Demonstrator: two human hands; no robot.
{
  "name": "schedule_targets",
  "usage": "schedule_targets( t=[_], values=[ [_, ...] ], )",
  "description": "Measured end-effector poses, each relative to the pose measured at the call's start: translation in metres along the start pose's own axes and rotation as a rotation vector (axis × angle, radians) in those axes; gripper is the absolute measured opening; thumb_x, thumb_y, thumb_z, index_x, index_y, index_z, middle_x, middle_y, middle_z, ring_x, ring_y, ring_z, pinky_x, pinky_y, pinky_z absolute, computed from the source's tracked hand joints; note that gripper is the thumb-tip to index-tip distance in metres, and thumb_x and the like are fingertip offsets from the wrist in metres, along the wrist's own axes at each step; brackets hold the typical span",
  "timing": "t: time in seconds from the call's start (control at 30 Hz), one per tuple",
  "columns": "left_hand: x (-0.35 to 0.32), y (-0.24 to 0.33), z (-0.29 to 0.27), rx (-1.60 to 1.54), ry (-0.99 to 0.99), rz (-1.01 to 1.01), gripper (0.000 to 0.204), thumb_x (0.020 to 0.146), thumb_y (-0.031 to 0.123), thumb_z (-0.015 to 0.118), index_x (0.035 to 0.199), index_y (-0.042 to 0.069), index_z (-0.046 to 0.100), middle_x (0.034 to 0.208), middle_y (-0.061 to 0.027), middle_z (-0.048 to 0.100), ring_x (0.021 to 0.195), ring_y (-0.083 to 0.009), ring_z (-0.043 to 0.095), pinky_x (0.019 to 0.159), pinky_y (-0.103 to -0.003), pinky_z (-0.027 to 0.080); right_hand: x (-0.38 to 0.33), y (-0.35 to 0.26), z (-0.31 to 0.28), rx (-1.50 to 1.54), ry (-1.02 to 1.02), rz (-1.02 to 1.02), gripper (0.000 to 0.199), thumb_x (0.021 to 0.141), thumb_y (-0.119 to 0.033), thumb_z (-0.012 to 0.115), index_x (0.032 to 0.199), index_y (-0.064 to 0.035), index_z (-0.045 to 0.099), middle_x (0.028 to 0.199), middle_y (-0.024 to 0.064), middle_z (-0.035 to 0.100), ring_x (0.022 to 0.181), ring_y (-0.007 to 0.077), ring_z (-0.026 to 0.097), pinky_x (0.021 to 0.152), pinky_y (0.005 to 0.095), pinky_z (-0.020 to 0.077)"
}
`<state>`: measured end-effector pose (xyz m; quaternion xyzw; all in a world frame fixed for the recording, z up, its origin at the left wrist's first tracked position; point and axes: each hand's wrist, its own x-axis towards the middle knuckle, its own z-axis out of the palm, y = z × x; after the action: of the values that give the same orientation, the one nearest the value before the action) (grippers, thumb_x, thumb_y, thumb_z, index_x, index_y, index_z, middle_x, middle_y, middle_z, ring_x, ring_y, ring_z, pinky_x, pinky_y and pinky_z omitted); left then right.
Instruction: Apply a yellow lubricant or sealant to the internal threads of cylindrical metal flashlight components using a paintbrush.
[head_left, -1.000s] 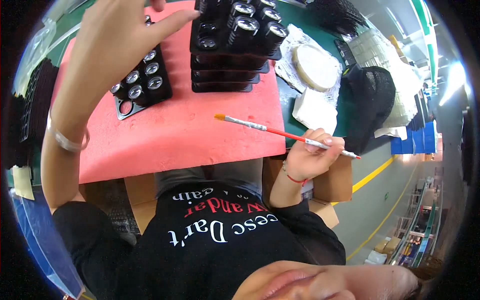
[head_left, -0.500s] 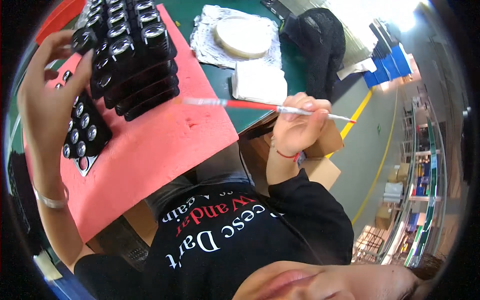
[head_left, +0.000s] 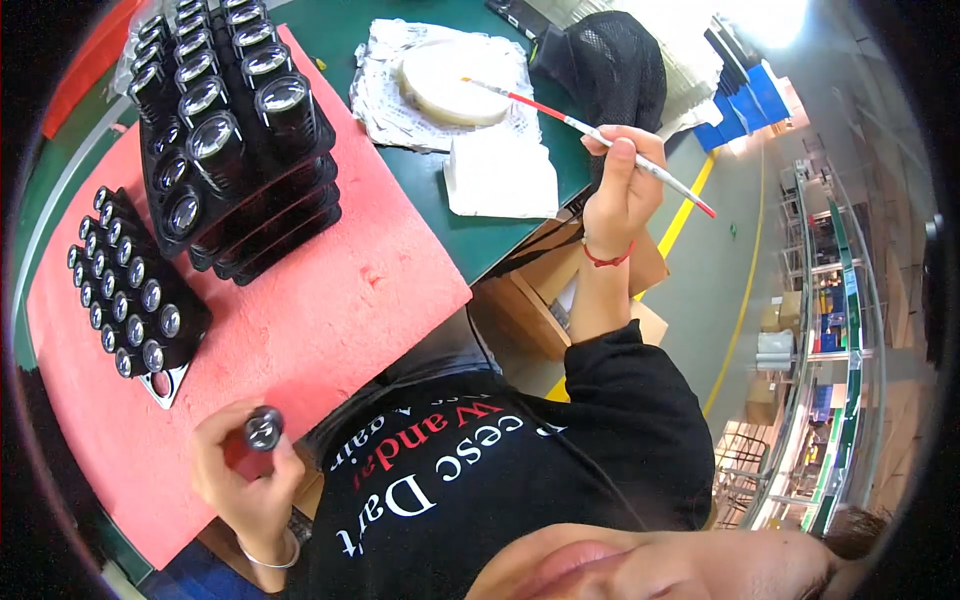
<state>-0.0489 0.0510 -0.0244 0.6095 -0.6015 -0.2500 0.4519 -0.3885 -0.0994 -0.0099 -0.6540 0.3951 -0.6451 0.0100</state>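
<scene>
My left hand (head_left: 250, 480) grips a small black cylinder with a shiny lens-like end (head_left: 263, 430) near the front edge of the pink foam sheet (head_left: 330, 330). In my right hand (head_left: 625, 185) is a thin paintbrush (head_left: 560, 115) with a red and white handle. Its tip reaches over the round, pale dish (head_left: 460, 82), which rests on crumpled white paper; whether it touches cannot be told. Stacked black trays (head_left: 250, 210) hold several more lens-ended cylinders at the back left. A smaller block of such cylinders (head_left: 125, 285) stands on the foam beside them, with a metal plate (head_left: 165, 385) under it.
A folded white cloth or paper pad (head_left: 500, 175) lies on the green tabletop (head_left: 425, 175). Behind it is a black mesh item (head_left: 615, 70). Cardboard boxes (head_left: 520, 310) stand below the table's right edge. Blue bins (head_left: 755, 100) and shelving (head_left: 830, 330) are farther right.
My left hand has come from the stacked trays toward me, carrying the black cylinder. The brush has swung from above the foam to the round dish as my right hand moved slightly.
</scene>
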Motion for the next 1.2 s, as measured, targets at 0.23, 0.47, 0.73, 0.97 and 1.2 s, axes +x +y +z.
schedule_targets(
  t=[0.23, 0.47, 0.73, 0.97, 1.2],
  values=[
    [-0.001, 0.002, 0.005, -0.015, 0.26, -0.103, 0.031, 0.065, -0.004, 0.054, 0.096, -0.005, 0.048, 0.083, -0.0094, 0.053, 0.074, -0.0138, 0.052, 0.069, -0.024, 0.043, 0.002, 0.003, 0.012, -0.082, 0.011, 0.021, 0.023, 0.089, -0.021, 0.043, 0.082, 0.0, 0.051, 0.07, 0.0068, 0.055, 0.064, 0.0108, 0.052, 0.062, 0.0212, 0.0417],
    [0.003, -0.003, 0.0, -0.175, 0.191, -0.146, 0.03, 0.07, -0.006, 0.053, 0.099, -0.008, 0.048, 0.087, -0.0103, 0.053, 0.077, -0.0145, 0.053, 0.072, -0.025, 0.044, 0.008, 0.004, 0.004, -0.047, 0.016, 0.049, 0.025, 0.09, -0.021, 0.039, 0.078, -0.0012, 0.05, 0.071, 0.0068, 0.053, 0.061, 0.0113, 0.05, 0.059, 0.0227, 0.0404],
    [-0.001, 0.005, -0.009, -0.234, 0.209, -0.211, 0.027, 0.071, -0.003, 0.058, 0.096, -0.007, 0.05, 0.083, -0.0079, 0.054, 0.074, -0.0126, 0.052, 0.069, -0.023, 0.043, 0.011, 0.007, -0.007, 0.856, 0.288, 0.253, 0.019, 0.087, -0.02, 0.044, 0.08, -0.0052, 0.054, 0.073, 0.0053, 0.057, 0.061, 0.0139, 0.048, 0.06, 0.0264, 0.0381],
    [0.012, 0.014, -0.012, -0.439, 0.195, -0.332, 0.024, 0.067, 0.001, 0.064, 0.088, -0.001, 0.052, 0.077, -0.0013, 0.055, 0.069, -0.0068, 0.051, 0.062, -0.017, 0.039, -0.055, -0.053, 0.043, 1.19, 0.069, 0.309, 0.025, 0.09, -0.029, 0.035, 0.085, -0.0072, 0.045, 0.064, 0.0013, 0.04, 0.06, 0.0128, 0.034, 0.056, 0.0271, 0.0314],
    [0.012, 0.012, -0.024, -0.56, 0.198, -0.407, 0.024, 0.066, 0.004, 0.067, 0.086, -0.002, 0.056, 0.077, -0.0034, 0.059, 0.063, -0.005, 0.053, 0.057, -0.016, 0.042, -0.076, -0.072, 0.08, 1.215, -0.056, 0.256, 0.026, 0.089, -0.031, 0.038, 0.077, -0.0088, 0.044, 0.059, 0.0009, 0.038, 0.053, 0.0112, 0.031, 0.048, 0.0241, 0.0243]
  ],
)
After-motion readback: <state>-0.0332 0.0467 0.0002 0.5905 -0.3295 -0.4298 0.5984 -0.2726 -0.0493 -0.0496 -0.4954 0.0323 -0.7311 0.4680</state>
